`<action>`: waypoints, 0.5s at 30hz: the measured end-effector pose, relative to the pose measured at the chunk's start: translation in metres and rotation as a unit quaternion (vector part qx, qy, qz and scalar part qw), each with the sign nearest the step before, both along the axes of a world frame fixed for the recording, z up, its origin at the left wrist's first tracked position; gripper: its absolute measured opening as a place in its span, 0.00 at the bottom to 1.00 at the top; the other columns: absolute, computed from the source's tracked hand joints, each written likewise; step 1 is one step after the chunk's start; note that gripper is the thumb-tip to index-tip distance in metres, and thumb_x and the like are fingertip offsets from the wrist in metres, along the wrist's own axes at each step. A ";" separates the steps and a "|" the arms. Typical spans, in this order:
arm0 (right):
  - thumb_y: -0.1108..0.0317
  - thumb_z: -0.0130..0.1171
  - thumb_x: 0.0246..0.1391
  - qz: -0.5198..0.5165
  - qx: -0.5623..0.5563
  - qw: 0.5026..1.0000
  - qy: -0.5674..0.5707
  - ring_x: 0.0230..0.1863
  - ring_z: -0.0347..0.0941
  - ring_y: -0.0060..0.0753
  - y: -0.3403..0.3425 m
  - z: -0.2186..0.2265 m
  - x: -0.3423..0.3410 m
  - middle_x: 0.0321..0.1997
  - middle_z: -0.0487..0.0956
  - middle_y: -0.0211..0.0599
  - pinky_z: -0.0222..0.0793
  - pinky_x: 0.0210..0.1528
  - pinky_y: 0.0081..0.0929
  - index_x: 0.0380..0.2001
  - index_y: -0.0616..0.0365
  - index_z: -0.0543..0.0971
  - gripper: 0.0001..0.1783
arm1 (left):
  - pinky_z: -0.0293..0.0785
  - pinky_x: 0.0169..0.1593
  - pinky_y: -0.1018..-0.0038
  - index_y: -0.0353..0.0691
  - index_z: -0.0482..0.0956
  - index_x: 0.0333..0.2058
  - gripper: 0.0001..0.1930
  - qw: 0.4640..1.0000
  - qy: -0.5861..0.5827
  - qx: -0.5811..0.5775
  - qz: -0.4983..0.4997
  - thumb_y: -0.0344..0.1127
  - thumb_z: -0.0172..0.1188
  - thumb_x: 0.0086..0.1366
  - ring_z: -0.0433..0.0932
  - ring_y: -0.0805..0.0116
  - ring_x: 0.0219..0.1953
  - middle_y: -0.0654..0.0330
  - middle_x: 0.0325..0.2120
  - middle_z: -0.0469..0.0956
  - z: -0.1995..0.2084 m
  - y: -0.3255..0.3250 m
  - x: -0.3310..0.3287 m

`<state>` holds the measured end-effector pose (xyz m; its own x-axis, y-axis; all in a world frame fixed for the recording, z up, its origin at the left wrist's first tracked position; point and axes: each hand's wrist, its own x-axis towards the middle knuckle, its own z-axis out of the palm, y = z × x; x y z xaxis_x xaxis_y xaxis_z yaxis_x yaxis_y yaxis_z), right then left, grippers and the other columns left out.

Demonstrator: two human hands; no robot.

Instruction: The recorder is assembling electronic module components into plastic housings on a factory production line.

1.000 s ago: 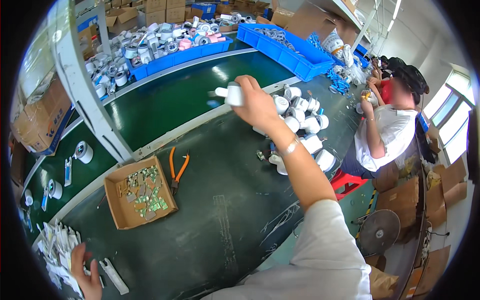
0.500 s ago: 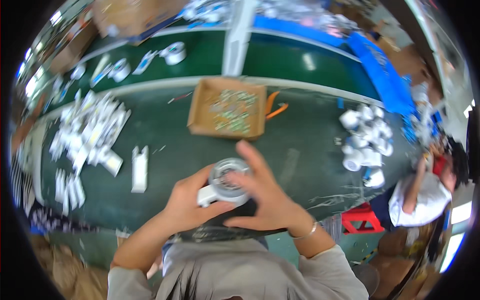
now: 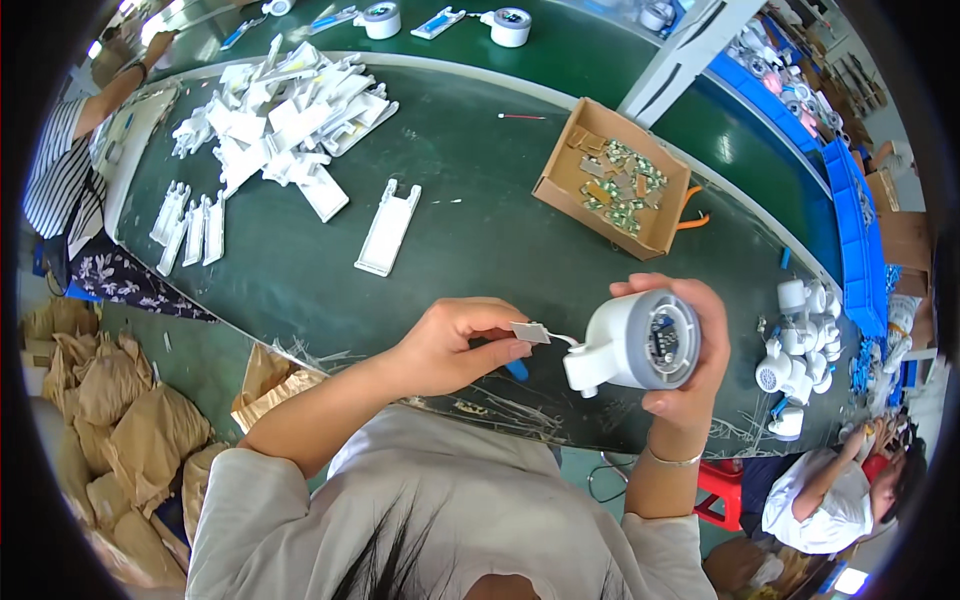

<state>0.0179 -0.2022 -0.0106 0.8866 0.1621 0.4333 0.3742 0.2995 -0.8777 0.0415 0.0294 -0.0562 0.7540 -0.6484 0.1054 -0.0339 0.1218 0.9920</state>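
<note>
My right hand (image 3: pixel 700 345) is wrapped round a white round housing (image 3: pixel 615 345) with a grey rim, and its open face shows a circuit board (image 3: pixel 664 340). A short hinge-like neck (image 3: pixel 582 370) juts from its left side. Between the thumb and fingers of my left hand (image 3: pixel 455 345) is a small flat pale grey piece (image 3: pixel 531 333). A thin white lead (image 3: pixel 562 339) runs from that piece to the housing's neck. Both hands are above the near edge of the dark green table (image 3: pixel 480 240). A small blue object (image 3: pixel 516 369) shows just below my left fingertips, partly hidden.
A cardboard box (image 3: pixel 560 185) of small circuit boards stands ahead, orange-handled tool (image 3: pixel 693 220) beside it. White plastic covers (image 3: pixel 300 120) are heaped left; one cover (image 3: pixel 388 230) lies apart. White housings (image 3: pixel 800 340) cluster right. Co-workers sit left (image 3: pixel 60 180) and right (image 3: pixel 820 500).
Both hands were round the housing; now my right hand alone holds it, further right, its face tilted rightward. My left hand has moved off it and pinches the flat piece. The view has turned.
</note>
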 end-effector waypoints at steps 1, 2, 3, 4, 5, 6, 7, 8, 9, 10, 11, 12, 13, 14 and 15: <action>0.62 0.75 0.24 -0.016 0.001 1.000 0.008 0.50 0.68 0.50 0.001 0.000 -0.001 0.49 0.68 0.57 0.65 0.50 0.39 0.50 0.64 0.63 0.47 | 0.72 0.38 0.80 0.34 0.73 0.41 0.12 0.992 0.094 -0.080 0.012 0.22 0.55 0.57 0.74 0.75 0.35 0.58 0.34 0.75 0.001 -0.001 -0.007; 0.61 0.74 0.24 -0.030 0.004 0.999 0.022 0.49 0.69 0.50 0.002 0.001 -0.002 0.49 0.69 0.57 0.65 0.50 0.39 0.50 0.64 0.63 0.47 | 0.72 0.38 0.80 0.34 0.73 0.41 0.12 0.992 0.097 -0.079 0.016 0.22 0.55 0.57 0.74 0.75 0.35 0.58 0.34 0.75 0.003 0.000 -0.010; 0.60 0.74 0.25 -0.048 0.005 0.998 0.035 0.49 0.69 0.50 0.003 0.001 -0.003 0.49 0.69 0.57 0.65 0.50 0.39 0.51 0.64 0.63 0.47 | 0.71 0.37 0.81 0.35 0.73 0.42 0.13 0.985 0.129 -0.113 0.017 0.22 0.56 0.56 0.74 0.76 0.34 0.58 0.34 0.75 0.005 0.000 -0.011; 0.59 0.74 0.25 -0.052 0.008 0.997 0.055 0.48 0.69 0.50 0.004 0.002 -0.002 0.49 0.69 0.57 0.66 0.49 0.38 0.51 0.64 0.63 0.47 | 0.71 0.36 0.82 0.36 0.73 0.43 0.14 0.976 0.160 -0.146 0.018 0.22 0.56 0.56 0.73 0.77 0.33 0.58 0.34 0.75 0.006 0.001 -0.013; 0.59 0.74 0.25 -0.051 0.009 0.997 0.058 0.48 0.69 0.50 0.005 0.000 -0.001 0.49 0.69 0.57 0.66 0.49 0.38 0.51 0.64 0.63 0.47 | 0.69 0.35 0.84 0.36 0.72 0.43 0.16 0.985 0.127 -0.121 0.002 0.22 0.58 0.55 0.71 0.79 0.32 0.60 0.36 0.73 0.000 0.005 -0.014; 0.58 0.73 0.25 -0.052 0.014 0.996 0.065 0.48 0.69 0.50 0.006 0.000 0.000 0.49 0.69 0.57 0.66 0.49 0.39 0.51 0.64 0.63 0.47 | 0.69 0.35 0.84 0.36 0.72 0.43 0.16 0.984 0.129 -0.122 0.003 0.22 0.58 0.55 0.71 0.79 0.32 0.60 0.36 0.73 0.002 0.005 -0.013; 0.57 0.73 0.25 -0.053 0.020 0.996 0.072 0.48 0.69 0.50 0.007 -0.001 0.001 0.49 0.69 0.56 0.66 0.49 0.39 0.51 0.64 0.63 0.47 | 0.68 0.35 0.84 0.37 0.72 0.44 0.17 0.993 0.092 -0.072 -0.013 0.22 0.58 0.55 0.70 0.80 0.32 0.61 0.37 0.71 0.004 0.004 -0.011; 0.57 0.73 0.25 -0.052 0.019 0.996 0.074 0.48 0.69 0.50 0.008 0.000 0.003 0.49 0.69 0.56 0.66 0.49 0.39 0.51 0.64 0.63 0.47 | 0.68 0.35 0.84 0.37 0.71 0.45 0.18 0.998 0.056 -0.022 -0.029 0.22 0.59 0.54 0.69 0.80 0.32 0.62 0.38 0.70 0.005 0.004 -0.009; 0.55 0.73 0.25 -0.066 0.023 0.994 0.081 0.48 0.70 0.50 0.010 0.002 0.004 0.49 0.69 0.56 0.66 0.49 0.39 0.51 0.64 0.63 0.48 | 0.68 0.35 0.83 0.37 0.71 0.45 0.18 0.998 0.023 -0.038 -0.040 0.21 0.59 0.54 0.69 0.80 0.32 0.63 0.38 0.68 -0.001 0.004 -0.009; 0.54 0.73 0.26 -0.080 0.028 0.993 0.088 0.48 0.70 0.50 0.012 0.004 0.005 0.48 0.69 0.56 0.67 0.49 0.39 0.51 0.64 0.63 0.48 | 0.68 0.35 0.83 0.37 0.71 0.45 0.18 0.998 0.026 -0.038 -0.038 0.21 0.59 0.54 0.69 0.80 0.32 0.63 0.38 0.68 -0.003 0.005 -0.010; 0.53 0.73 0.26 -0.092 0.026 0.991 0.097 0.48 0.70 0.50 0.014 0.005 0.006 0.48 0.69 0.56 0.67 0.49 0.40 0.52 0.64 0.62 0.49 | 0.68 0.36 0.83 0.37 0.71 0.44 0.18 0.993 0.072 -0.075 -0.058 0.21 0.59 0.54 0.69 0.79 0.33 0.62 0.38 0.68 -0.005 0.007 -0.012; 0.52 0.73 0.26 -0.105 0.028 0.988 0.107 0.48 0.70 0.50 0.015 0.007 0.007 0.48 0.69 0.56 0.67 0.49 0.40 0.52 0.64 0.62 0.49 | 0.69 0.37 0.82 0.37 0.71 0.44 0.17 0.984 0.115 -0.111 -0.078 0.21 0.59 0.54 0.70 0.79 0.35 0.62 0.38 0.69 -0.006 0.010 -0.012; 0.52 0.73 0.26 -0.117 0.029 0.986 0.118 0.48 0.70 0.49 0.016 0.008 0.009 0.48 0.69 0.56 0.67 0.50 0.40 0.52 0.64 0.62 0.49 | 0.70 0.40 0.81 0.37 0.70 0.44 0.17 0.978 0.182 -0.070 -0.073 0.20 0.58 0.54 0.71 0.78 0.37 0.61 0.38 0.70 -0.002 0.014 -0.015; 0.51 0.72 0.27 -0.114 0.017 0.987 0.108 0.48 0.70 0.48 0.015 0.006 0.011 0.48 0.69 0.55 0.67 0.50 0.40 0.52 0.64 0.62 0.49 | 0.70 0.40 0.81 0.37 0.70 0.44 0.17 0.978 0.184 -0.068 -0.069 0.20 0.58 0.54 0.71 0.78 0.37 0.61 0.38 0.70 -0.003 0.015 -0.018; 0.51 0.72 0.27 -0.107 0.021 0.988 0.108 0.48 0.70 0.48 0.016 0.005 0.014 0.48 0.69 0.55 0.67 0.50 0.40 0.52 0.64 0.62 0.49 | 0.70 0.41 0.81 0.37 0.70 0.44 0.18 0.970 0.229 -0.082 -0.025 0.20 0.58 0.54 0.72 0.78 0.38 0.62 0.38 0.70 -0.004 0.017 -0.020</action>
<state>0.0314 -0.1863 -0.0059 0.9712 -0.0539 0.2321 0.2379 0.2708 -0.9328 0.0212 0.0467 -0.0598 0.7139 -0.6885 -0.1279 0.4157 0.2697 0.8686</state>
